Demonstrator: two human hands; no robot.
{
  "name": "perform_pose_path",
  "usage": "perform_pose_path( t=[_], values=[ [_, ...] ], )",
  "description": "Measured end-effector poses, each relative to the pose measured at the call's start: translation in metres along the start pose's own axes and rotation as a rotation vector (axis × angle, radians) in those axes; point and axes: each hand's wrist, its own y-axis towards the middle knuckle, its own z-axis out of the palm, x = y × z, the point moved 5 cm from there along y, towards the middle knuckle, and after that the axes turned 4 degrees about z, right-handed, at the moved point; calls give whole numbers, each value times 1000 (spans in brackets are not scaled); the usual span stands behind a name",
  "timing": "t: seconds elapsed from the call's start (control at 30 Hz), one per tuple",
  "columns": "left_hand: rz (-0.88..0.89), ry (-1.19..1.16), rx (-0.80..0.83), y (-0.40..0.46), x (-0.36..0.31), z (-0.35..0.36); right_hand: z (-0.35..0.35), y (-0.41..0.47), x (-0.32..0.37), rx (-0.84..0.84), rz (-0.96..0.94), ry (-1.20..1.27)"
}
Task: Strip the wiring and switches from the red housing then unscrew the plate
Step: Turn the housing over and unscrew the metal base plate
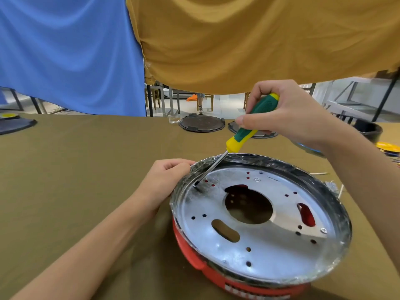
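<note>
At the lower right of the frame, on the olive-covered worktop (pixel 86 169), sits the red housing (pixel 194 254), with the perforated metal plate (pixel 266 241) inside its foil-wrapped rim. No wiring or switches show through the plate's openings, so the step in hand looks like the unscrewing.

Left of the rim, the left hand (pixel 166 180) curls its fingers over the housing's edge, gripping it — a good brace that should hold firm against the turning force.

Further right, the right hand (pixel 287 115) is closed round the green-and-yellow screwdriver (pixel 246 126), whose tip rests on the plate's upper-left area. Whether it sits in a screw head I cannot tell. The shaft leans steeply; bringing it more upright and pressing down would help stop the tip slipping out. Other screws (pixel 323 230) remain around the plate — each needs the same care.
</note>
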Motion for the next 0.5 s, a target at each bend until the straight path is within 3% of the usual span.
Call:
perform_pose_path(
  t=[0.17,0.5],
  values=[
    [-8,-245,-41,-8,-2,10,6,3,23,-6,-75,-96],
    [-6,-239,-28,-5,0,6,50,24,58,-91,-221,-212]
  ],
)
